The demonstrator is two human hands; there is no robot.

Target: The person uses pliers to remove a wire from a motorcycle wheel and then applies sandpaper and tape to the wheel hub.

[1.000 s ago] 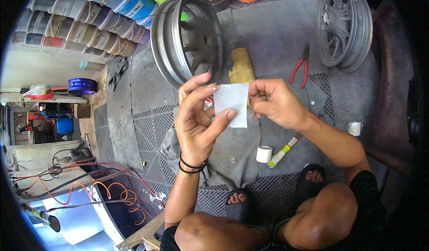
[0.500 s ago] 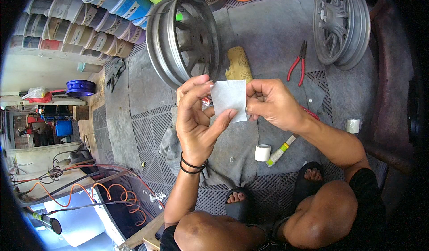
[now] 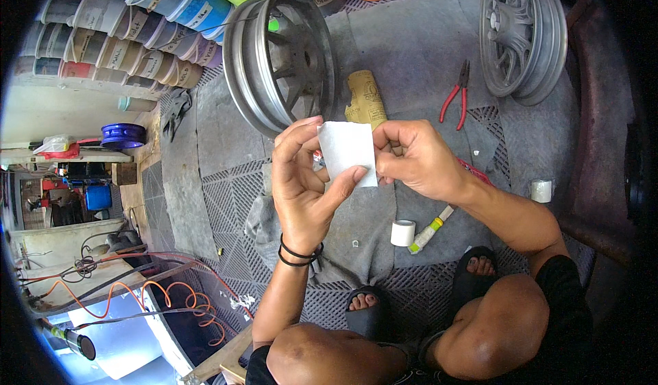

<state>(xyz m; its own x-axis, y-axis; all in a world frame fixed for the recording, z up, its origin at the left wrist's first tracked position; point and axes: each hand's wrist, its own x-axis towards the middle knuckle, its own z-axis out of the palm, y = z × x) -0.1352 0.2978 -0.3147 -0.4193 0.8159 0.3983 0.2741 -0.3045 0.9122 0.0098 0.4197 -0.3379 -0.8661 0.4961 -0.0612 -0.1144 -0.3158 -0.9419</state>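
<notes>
A small pale sheet, paper-like with a slightly ragged top edge (image 3: 346,148), is held up in front of me. My left hand (image 3: 301,172) grips it with the thumb on its lower face and the fingers behind its left side. On the sheet's right edge my right hand (image 3: 411,157) pinches with thumb and bent forefinger. Beyond the hands lies a curled brown printed paper (image 3: 367,98). Past my left hand, a grey metal wheel rim (image 3: 277,59) stands on edge.
Red-handled pliers (image 3: 455,97) and a second rim (image 3: 524,39) lie right of the hands. Nearer are a white tape roll (image 3: 403,233), a brush (image 3: 430,233) and another white roll (image 3: 541,191). Labelled tubs (image 3: 144,32) line the far left; coiled orange hose (image 3: 199,309) hangs lower left.
The sheet has shifted slightly left and tilted a little, with its top edge turned more toward the left. Both hands keep nearly the same grip.
</notes>
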